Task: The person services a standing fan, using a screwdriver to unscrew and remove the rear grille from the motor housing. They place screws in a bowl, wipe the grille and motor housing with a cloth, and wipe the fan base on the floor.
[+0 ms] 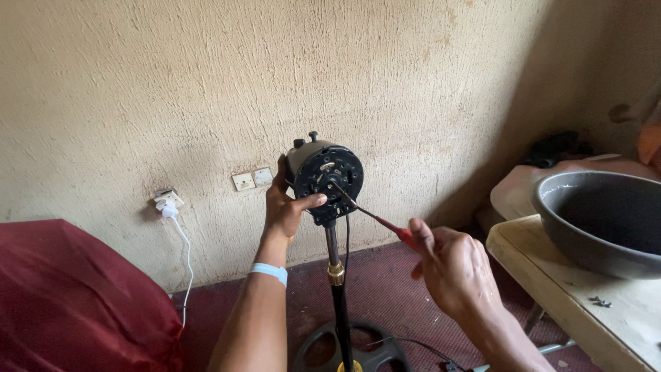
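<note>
The person's left hand (pixel 284 210) is wrapping around the left side of a black fan motor housing (pixel 323 176), its grip closed on the casing with the thumb lying across the front face. The housing is sitting atop a thin upright pole (pixel 335 275) with a brass collar, rising from a round dark base (pixel 351 353) on the maroon floor, near the middle of the scene and close to the far wall. The right hand (pixel 454 269) is holding a red-handled screwdriver (pixel 375 217), grip closed on the handle, and the metal shaft is slanting up and left so its tip is meeting the front of the housing. A pale blue band is showing on the left wrist. To the right, a grey basin (pixel 606 220) is resting on a pale worktop (pixel 585 303). At the left, a red cushion (pixel 69 296) is lying beneath a wall socket with a white plug (pixel 167 205).
</note>
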